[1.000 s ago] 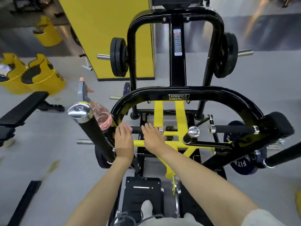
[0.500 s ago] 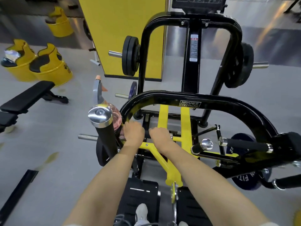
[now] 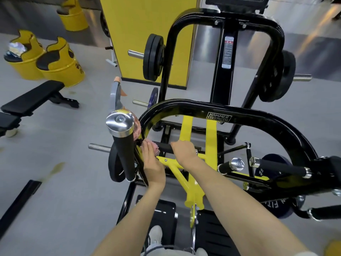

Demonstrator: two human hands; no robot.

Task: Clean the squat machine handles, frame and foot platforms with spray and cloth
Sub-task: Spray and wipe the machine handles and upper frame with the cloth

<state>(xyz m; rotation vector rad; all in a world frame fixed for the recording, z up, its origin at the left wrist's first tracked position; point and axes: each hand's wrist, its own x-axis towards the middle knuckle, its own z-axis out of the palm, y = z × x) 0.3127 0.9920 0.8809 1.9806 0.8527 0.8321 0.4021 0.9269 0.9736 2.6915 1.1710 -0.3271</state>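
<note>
over grey floor (image 3: 60, 137), left hand (image 3: 153, 164) presses cloth (image 3: 155, 147), right hand (image 3: 183, 151) grips handle (image 3: 164, 147).

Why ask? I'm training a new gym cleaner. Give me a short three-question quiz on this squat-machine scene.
1. True or false: the right hand holds the spray bottle.
2. The pink cloth lies under: A) the left hand; B) the right hand; C) a shoe.
3. What brand name is printed on the curved frame?

Key:
1. False. Its fingers curl over the black bar.
2. A.
3. Hammer Strength.
</note>
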